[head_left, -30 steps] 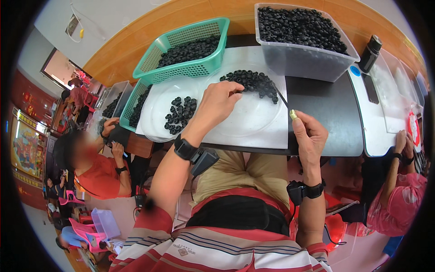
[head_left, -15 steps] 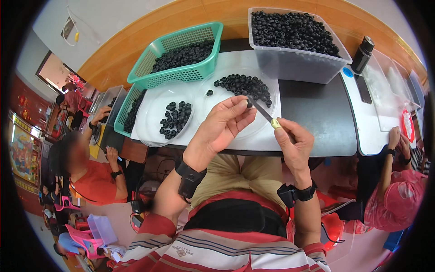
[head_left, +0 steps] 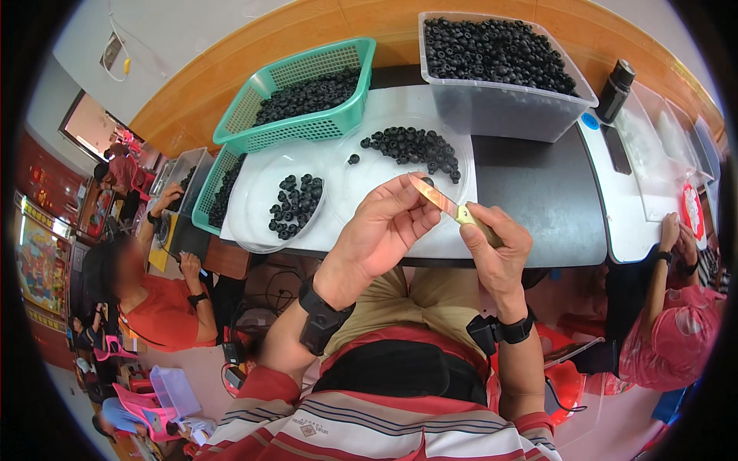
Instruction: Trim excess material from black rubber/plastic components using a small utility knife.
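Observation:
My right hand is closed round the pale yellow-green handle of a small knife. Its blade points up and left, with the tip at the fingertips of my left hand. Those fingers pinch a small round black part, mostly hidden by the blade and fingers. Just beyond my hands, a pile of similar black parts with holes through them lies in a clear round tray. To the left, a second clear round tray holds a smaller group of these parts.
Behind the trays stand a green basket and a clear plastic bin, both loaded with black parts. A black bottle and a phone lie farther right. People sit at left and right.
The knife has turned so its blade shows broad and shiny, and more of the handle is visible. My left hand has shifted slightly, still pinching the black part.

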Motion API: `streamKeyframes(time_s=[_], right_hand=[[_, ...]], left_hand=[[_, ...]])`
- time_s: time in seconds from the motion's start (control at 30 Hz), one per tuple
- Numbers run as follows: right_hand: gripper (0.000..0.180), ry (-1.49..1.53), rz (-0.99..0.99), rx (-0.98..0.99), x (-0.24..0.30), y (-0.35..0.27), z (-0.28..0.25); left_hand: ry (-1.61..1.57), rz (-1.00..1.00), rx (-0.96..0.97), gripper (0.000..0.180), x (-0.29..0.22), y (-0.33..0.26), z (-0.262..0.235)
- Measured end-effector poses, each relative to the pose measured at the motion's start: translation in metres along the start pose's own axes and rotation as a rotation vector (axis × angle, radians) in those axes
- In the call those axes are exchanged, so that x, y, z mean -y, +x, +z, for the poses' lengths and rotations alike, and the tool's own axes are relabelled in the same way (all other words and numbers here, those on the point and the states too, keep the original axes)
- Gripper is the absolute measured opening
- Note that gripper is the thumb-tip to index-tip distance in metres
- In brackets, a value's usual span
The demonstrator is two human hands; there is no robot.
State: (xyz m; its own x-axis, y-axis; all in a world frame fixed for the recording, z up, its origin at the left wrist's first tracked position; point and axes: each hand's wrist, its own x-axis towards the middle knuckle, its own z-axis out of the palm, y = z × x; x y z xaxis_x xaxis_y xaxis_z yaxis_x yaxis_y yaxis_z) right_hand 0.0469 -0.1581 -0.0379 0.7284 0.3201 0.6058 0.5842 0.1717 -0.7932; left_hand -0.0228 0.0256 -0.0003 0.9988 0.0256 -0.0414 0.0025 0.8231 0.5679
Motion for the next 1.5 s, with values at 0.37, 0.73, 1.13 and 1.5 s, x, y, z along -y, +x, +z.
streamKeyframes(time_s=[0.37, 0.73, 1.13, 1.5], right_hand=[[0.025, 0.192, 0.325, -0.242, -0.008, 0.010, -0.009], [0.028, 0.188, 0.339, -0.137, -0.015, 0.002, -0.010], [0.027, 0.173, 0.338, -0.110, -0.015, 0.001, -0.010], [0.025, 0.145, 0.315, -0.104, -0.016, 0.000, -0.010]], left_hand=[[0.120, 0.025, 0.126, 0.019, 0.001, -0.019, 0.024], [1.095, 0.593, -0.505, 0.018, -0.057, -0.069, -0.006], [1.835, 0.569, -0.783, 0.022, -0.091, -0.082, -0.043], [2.375, 0.667, -0.394, 0.023, -0.078, 0.007, -0.031]])
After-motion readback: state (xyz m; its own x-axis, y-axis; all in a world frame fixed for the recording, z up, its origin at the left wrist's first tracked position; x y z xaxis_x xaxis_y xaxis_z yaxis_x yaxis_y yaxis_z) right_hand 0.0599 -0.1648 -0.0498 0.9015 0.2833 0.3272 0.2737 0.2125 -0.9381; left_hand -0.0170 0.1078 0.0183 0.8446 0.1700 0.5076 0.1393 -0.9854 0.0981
